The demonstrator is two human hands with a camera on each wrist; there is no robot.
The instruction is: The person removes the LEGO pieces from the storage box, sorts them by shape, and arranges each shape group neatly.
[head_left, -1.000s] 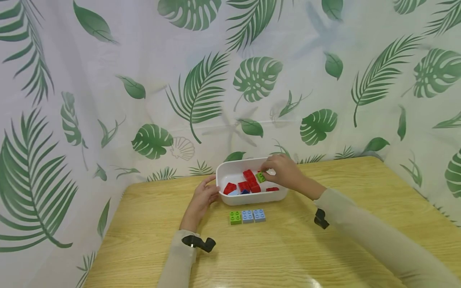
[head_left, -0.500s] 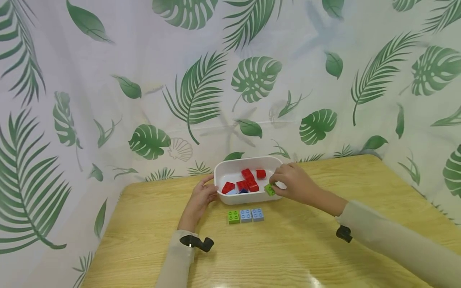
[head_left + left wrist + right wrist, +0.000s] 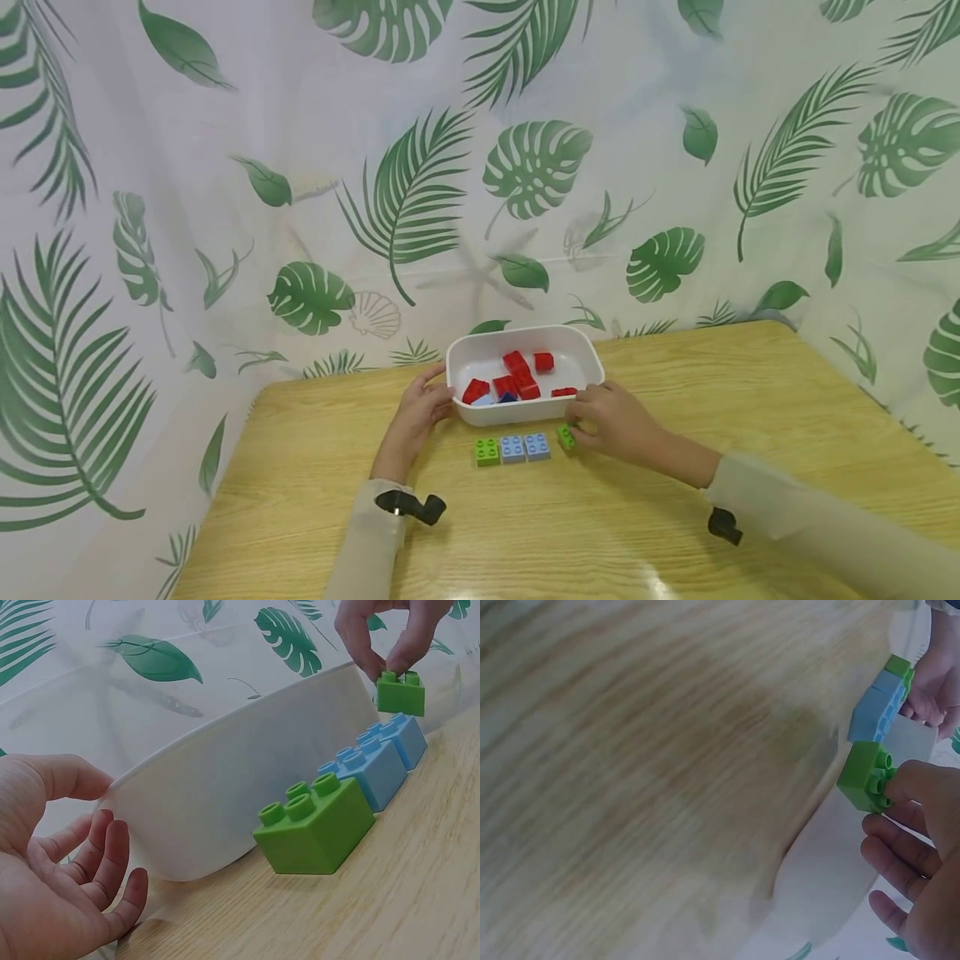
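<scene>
My right hand [image 3: 611,421] pinches a green toy brick [image 3: 567,437] between thumb and fingertips. In the left wrist view, this green brick [image 3: 401,696] hangs above the table, past the far end of a short row. That row, in front of the bin, is a green brick [image 3: 487,452] followed by two light blue bricks [image 3: 512,449], studs up. At the left end of the white bin [image 3: 517,414], my left hand [image 3: 417,414] holds the rim, its other fingers bent beside the wall.
Inside the bin lie several red bricks [image 3: 522,377], a dark blue piece [image 3: 507,397] and a light blue one [image 3: 482,400]. A leaf-print cloth [image 3: 525,217] hangs behind the wooden table [image 3: 525,533].
My right hand has lifted the green brick out of the bin, over its front rim, and brought it down to the right of the row. My left hand has stayed at the bin.
</scene>
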